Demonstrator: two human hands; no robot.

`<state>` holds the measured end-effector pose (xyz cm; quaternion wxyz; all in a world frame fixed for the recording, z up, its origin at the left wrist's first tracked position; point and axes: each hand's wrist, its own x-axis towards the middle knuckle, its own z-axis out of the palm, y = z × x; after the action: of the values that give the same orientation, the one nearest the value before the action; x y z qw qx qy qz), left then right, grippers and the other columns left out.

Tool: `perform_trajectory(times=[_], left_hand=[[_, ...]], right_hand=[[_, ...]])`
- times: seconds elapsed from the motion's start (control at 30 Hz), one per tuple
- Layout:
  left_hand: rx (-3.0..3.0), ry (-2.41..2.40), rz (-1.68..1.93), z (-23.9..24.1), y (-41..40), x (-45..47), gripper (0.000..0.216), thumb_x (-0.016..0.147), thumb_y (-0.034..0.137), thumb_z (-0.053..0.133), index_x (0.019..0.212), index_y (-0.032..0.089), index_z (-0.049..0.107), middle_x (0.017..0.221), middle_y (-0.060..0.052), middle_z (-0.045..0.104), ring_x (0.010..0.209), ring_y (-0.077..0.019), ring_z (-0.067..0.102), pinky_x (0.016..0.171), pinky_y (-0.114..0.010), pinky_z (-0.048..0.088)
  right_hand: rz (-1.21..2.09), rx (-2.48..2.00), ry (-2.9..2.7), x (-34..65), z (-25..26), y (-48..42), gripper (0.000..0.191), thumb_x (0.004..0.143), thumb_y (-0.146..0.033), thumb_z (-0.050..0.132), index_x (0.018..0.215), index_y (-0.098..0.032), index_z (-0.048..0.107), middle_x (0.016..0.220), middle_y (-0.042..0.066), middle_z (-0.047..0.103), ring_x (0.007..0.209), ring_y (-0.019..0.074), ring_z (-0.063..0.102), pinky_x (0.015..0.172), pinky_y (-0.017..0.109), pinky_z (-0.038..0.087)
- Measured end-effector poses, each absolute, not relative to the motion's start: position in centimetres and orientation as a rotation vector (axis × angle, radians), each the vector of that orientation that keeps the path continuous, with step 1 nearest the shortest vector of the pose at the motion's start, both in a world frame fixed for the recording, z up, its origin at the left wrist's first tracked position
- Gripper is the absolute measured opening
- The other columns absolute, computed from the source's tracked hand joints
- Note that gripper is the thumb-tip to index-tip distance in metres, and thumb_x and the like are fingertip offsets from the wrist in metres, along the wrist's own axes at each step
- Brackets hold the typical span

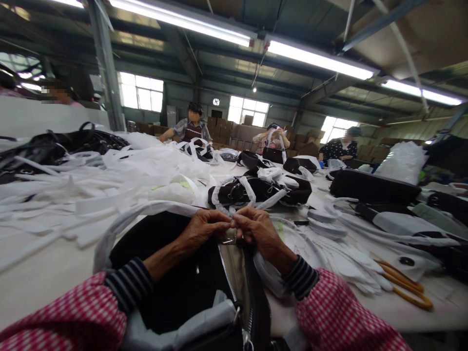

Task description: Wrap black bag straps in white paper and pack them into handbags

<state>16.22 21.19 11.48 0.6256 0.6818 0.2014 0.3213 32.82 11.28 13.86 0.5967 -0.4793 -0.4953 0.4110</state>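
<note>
A black handbag [157,278] lies before me, its zipper [227,273] undone along the top and a beige lining [236,258] showing. White wrapping covers its handles [197,324]. At the bag's far end my left hand [204,226] pinches with thumb and forefinger. My right hand [256,226] pinches at the same spot, its fingertips meeting those of the left. Between them is something small, perhaps metal, too small to name. Just below the fingers a shiny metal piece [229,240] shows at the end of the opening.
White foam strips and sheets [91,209] are heaped at left beside black bags [62,146]. Another black bag with wrapped handles [259,190] lies ahead. Yellow-handled scissors [405,285] rest at right, near white strips [351,263]. Several people work across the table.
</note>
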Motion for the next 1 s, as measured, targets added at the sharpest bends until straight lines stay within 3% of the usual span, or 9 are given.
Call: perform_trajectory(times=[0.43, 1.0], left_hand=[[1.655, 0.455, 0.726, 11.35, 21.30, 15.76, 0.035, 0.084, 0.048, 0.076, 0.087, 0.013, 0.077, 0.064, 0.003, 0.056, 0.059, -0.0085, 0.042, 0.057, -0.023, 0.030], [1.674, 0.469, 0.727, 11.03, 21.60, 15.74, 0.034, 0.083, 0.047, 0.076, 0.085, 0.012, 0.076, 0.064, 0.002, 0.057, 0.059, -0.0100, 0.044, 0.058, -0.024, 0.031]], right_hand=[[0.956, -1.122, -1.152, 32.96, 13.60, 11.58, 0.030, 0.077, -0.040, 0.082, 0.077, -0.014, 0.069, 0.072, 0.003, 0.071, 0.045, 0.0047, 0.051, 0.038, 0.015, 0.029], [0.875, -1.203, -1.133, 32.43, 13.32, 11.60, 0.030, 0.072, -0.040, 0.085, 0.072, -0.013, 0.072, 0.053, -0.001, 0.061, 0.040, 0.0054, 0.043, 0.039, 0.017, 0.024]])
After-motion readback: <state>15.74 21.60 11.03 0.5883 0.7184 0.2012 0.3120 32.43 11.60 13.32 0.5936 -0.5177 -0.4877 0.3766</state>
